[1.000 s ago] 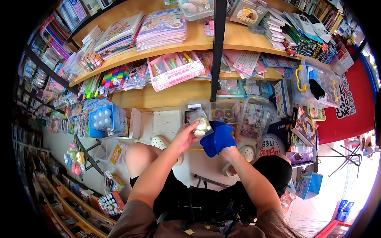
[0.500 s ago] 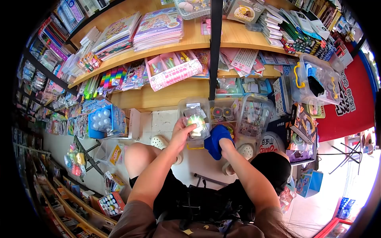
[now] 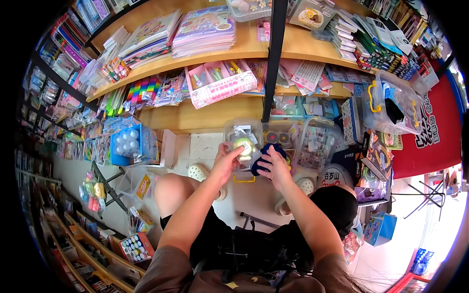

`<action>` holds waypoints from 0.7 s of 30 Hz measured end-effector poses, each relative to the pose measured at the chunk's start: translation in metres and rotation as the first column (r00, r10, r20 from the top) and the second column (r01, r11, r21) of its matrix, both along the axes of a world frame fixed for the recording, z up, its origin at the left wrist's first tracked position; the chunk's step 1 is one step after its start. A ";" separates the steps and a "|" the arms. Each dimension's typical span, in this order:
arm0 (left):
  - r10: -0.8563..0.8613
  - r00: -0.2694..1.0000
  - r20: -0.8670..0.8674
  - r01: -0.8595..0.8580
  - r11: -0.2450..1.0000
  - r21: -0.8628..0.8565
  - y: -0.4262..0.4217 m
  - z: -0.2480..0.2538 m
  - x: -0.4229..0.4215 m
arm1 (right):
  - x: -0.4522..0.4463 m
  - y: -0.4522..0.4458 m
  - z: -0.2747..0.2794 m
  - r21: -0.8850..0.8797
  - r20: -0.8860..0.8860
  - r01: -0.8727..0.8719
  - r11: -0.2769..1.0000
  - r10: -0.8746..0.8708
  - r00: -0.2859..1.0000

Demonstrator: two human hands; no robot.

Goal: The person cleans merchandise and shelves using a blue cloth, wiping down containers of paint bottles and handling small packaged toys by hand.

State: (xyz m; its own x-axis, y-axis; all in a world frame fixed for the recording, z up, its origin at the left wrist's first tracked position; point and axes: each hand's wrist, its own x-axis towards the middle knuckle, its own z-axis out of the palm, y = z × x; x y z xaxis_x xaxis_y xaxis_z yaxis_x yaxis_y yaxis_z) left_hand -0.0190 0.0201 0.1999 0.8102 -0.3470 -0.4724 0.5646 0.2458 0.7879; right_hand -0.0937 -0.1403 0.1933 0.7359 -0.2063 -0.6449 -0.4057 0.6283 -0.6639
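Note:
My left hand (image 3: 224,163) is closed on a small green-and-white item (image 3: 245,145) that looks like it is in clear packaging; its exact kind is not plain. Beside it, my right hand (image 3: 277,167) has its fingers wrapped over a bunched dark blue cloth (image 3: 257,167). Both hands are over the near part of a clear plastic bin (image 3: 228,133) with a yellow handle (image 3: 244,179). Some packaged goods lie in the bin behind the green item.
To the right stands another clear bin (image 3: 337,139) of small packets. Wooden shelves (image 3: 200,119) with books and a pink box (image 3: 222,89) rise ahead. A blue box (image 3: 139,158) of round items sits left; another yellow-handled bin (image 3: 415,128) is at right.
My right hand has turned and the blue cloth, spread over it before, is now bunched under its fingers. My left hand still holds the green-and-white item. The view has shifted slightly.

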 end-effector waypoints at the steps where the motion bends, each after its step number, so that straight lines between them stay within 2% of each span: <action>1: -0.024 0.999 0.048 0.020 0.997 0.078 -0.001 0.005 -0.002 | -0.001 0.002 0.012 0.013 0.017 -0.040 0.999 0.040 0.999; 2: -0.051 0.994 0.094 0.036 0.987 0.156 -0.002 0.007 -0.003 | -0.002 0.003 0.017 0.026 0.034 -0.081 0.996 0.080 0.996; 5: -0.063 0.974 0.219 0.033 0.990 0.141 -0.007 0.005 -0.009 | -0.004 0.003 0.007 -0.034 0.042 -0.167 0.985 0.169 0.985; 8: -0.078 0.966 0.248 0.053 0.993 0.106 -0.008 -0.002 -0.008 | -0.005 0.002 -0.004 -0.033 0.103 -0.141 0.989 0.144 0.984; 11: -0.049 0.993 0.105 0.043 0.997 0.061 -0.008 -0.001 -0.005 | -0.006 0.000 0.000 -0.060 0.149 -0.131 0.990 0.139 0.979; 14: -0.030 0.997 -0.077 0.020 0.991 -0.129 -0.004 -0.003 -0.001 | -0.009 -0.003 0.006 -0.106 0.210 -0.132 0.986 0.152 0.966; 17: -0.178 0.972 -0.155 0.149 0.971 -0.185 0.002 -0.015 0.006 | -0.010 -0.003 0.014 -0.144 0.241 -0.149 0.978 0.180 0.954; 21: -0.208 0.960 -0.188 0.163 0.960 -0.229 -0.002 -0.012 0.002 | -0.013 -0.003 0.013 -0.203 0.305 -0.141 0.969 0.200 0.931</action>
